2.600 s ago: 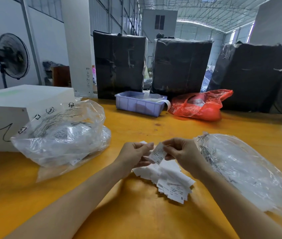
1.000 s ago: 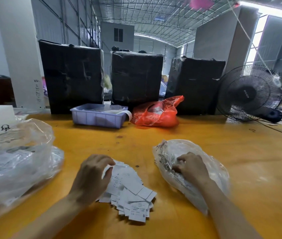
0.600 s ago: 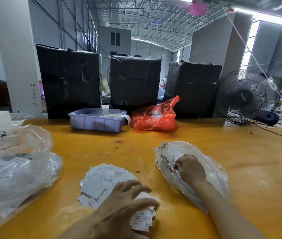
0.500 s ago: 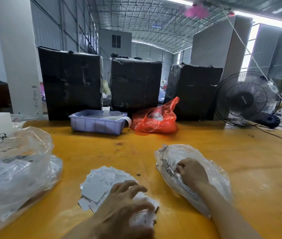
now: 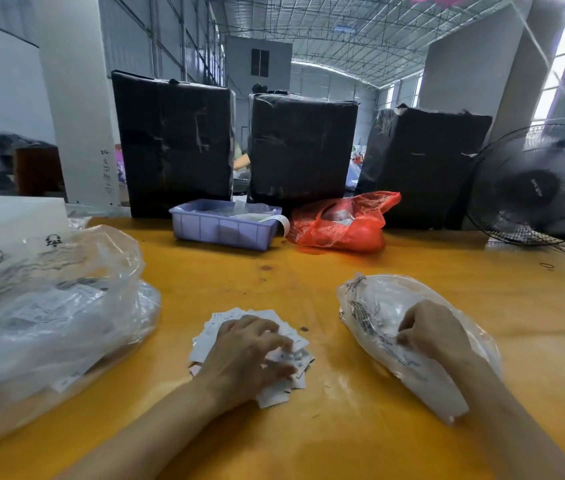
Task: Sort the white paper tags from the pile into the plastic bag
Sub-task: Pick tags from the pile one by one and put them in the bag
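Tags (image 5: 279,393) remain piled under the left hand (image 5: 246,355), fingers curled gathering some; right hand (image 5: 433,336) pinches the bag (image 5: 374,306), part filled.

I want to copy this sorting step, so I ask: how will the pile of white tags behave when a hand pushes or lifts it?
The tags are small, thin paper slips lying fanned and loose, so a push will probably spread them rather than move them together. They look light and flat against the smooth table, so lifting one may need a fingertip slide. The left hand rests on them with curled fingers.
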`<act>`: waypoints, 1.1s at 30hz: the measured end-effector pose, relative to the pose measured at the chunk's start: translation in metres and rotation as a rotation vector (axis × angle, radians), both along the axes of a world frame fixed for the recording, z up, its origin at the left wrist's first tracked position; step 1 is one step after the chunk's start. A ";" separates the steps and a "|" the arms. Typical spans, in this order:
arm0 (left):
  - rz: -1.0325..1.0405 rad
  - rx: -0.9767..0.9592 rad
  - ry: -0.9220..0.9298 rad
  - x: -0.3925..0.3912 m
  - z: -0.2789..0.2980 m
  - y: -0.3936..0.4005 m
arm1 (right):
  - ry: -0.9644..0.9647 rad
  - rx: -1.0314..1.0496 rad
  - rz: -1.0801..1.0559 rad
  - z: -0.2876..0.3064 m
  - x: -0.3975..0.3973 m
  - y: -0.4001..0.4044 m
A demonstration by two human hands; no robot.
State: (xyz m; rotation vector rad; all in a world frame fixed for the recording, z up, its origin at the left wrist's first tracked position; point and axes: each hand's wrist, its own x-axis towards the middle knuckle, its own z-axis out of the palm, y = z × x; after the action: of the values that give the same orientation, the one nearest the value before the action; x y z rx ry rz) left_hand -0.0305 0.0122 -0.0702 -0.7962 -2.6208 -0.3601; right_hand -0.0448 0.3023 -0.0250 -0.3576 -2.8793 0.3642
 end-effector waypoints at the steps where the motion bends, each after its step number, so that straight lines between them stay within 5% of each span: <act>1: 0.015 0.013 -0.008 -0.003 0.000 -0.002 | 0.033 -0.005 -0.003 -0.001 -0.001 0.001; 9: 0.036 0.162 0.033 0.000 0.001 -0.005 | -0.028 0.005 -0.111 -0.006 0.000 0.007; 22: 0.097 0.390 0.083 0.003 -0.001 -0.008 | 0.282 0.076 -0.133 0.010 0.006 -0.009; 26: 0.135 0.462 0.033 0.003 0.003 -0.010 | 0.466 -0.116 -0.130 0.014 0.007 -0.012; 30: 0.143 0.527 0.009 0.004 0.005 -0.010 | 0.467 -0.578 -0.003 0.013 0.004 -0.009; 33: 0.148 0.562 -0.004 0.005 0.007 -0.009 | 0.581 -0.580 -0.056 0.012 0.003 -0.009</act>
State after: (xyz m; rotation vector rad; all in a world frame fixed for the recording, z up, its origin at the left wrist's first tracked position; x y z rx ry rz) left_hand -0.0259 0.0034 -0.0634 -0.4066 -2.3714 -0.9922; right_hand -0.0419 0.2935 -0.0135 -0.3469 -2.1512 1.0928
